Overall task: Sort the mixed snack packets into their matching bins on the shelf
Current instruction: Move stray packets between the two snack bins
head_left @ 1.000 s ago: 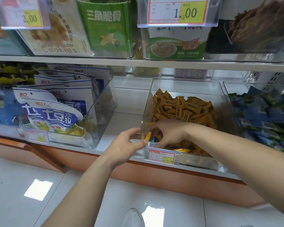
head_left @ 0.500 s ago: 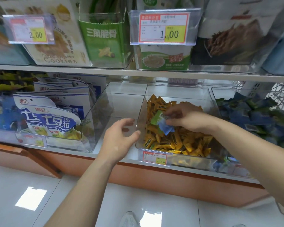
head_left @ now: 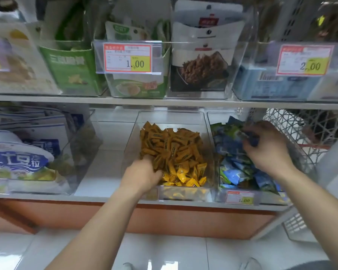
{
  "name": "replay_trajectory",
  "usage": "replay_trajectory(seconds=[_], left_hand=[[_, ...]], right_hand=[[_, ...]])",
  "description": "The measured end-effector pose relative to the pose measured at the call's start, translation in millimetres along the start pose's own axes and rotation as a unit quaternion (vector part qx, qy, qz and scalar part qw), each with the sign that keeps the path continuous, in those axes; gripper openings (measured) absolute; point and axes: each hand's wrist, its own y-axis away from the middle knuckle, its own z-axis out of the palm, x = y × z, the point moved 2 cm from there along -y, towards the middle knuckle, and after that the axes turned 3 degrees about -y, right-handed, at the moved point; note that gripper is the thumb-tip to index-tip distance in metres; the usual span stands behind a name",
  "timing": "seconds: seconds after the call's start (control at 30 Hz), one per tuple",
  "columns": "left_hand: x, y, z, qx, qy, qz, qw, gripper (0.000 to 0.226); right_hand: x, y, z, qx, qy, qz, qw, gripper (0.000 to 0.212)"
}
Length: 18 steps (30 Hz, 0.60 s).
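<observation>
On the lower shelf stands a clear middle bin [head_left: 132, 141] filled with small yellow packets [head_left: 176, 149]. My left hand [head_left: 142, 175] is inside it at the front left, its fingers buried in the yellow pile and hidden. To the right is a second clear bin [head_left: 269, 198] of blue and green packets [head_left: 232, 172]. My right hand [head_left: 267, 149] hovers over the back of that bin, fingers curled around a blue-green packet [head_left: 249, 140].
A clear bin of large white-and-blue bags [head_left: 18, 158] stands at the left, with a bare stretch of shelf [head_left: 107, 152] between it and the middle bin. A white mesh basket [head_left: 300, 129] sits at the right. The upper shelf [head_left: 164, 101] overhangs close above.
My right hand carried the blue-green packet from the yellow bin rightward over the blue bin. My left hand moved from the shelf gap into the yellow packets. The view shifted right.
</observation>
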Motion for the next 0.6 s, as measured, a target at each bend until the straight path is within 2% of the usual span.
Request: replay_trajectory(seconds=[0.1,0.17,0.23,0.37,0.5,0.6], left_hand=[[-3,-7,3,-0.073,-0.08,-0.018,0.994,0.036],[-1,-12,4,-0.096,-0.113,-0.015,0.989,0.037],[0,-16,6,-0.14,-0.114,-0.02,0.983,0.046],[0,-18,8,-0.215,-0.078,-0.041,0.973,0.073],[6,-17,6,-0.229,-0.024,-0.03,0.973,0.052],[10,-17,7,-0.224,0.02,-0.006,0.974,0.044]], right_hand=[[12,0,4,-0.072,0.077,0.042,0.994,0.042],[6,-3,4,-0.058,0.136,0.028,0.989,0.051],[-11,-5,5,-0.04,0.15,-0.001,0.988,0.053],[-58,3,21,-0.062,0.068,-0.084,0.992,0.041],[-97,22,58,-0.168,-0.038,-0.147,0.974,0.038],[-110,30,90,-0.285,-0.091,-0.125,0.946,0.039]])
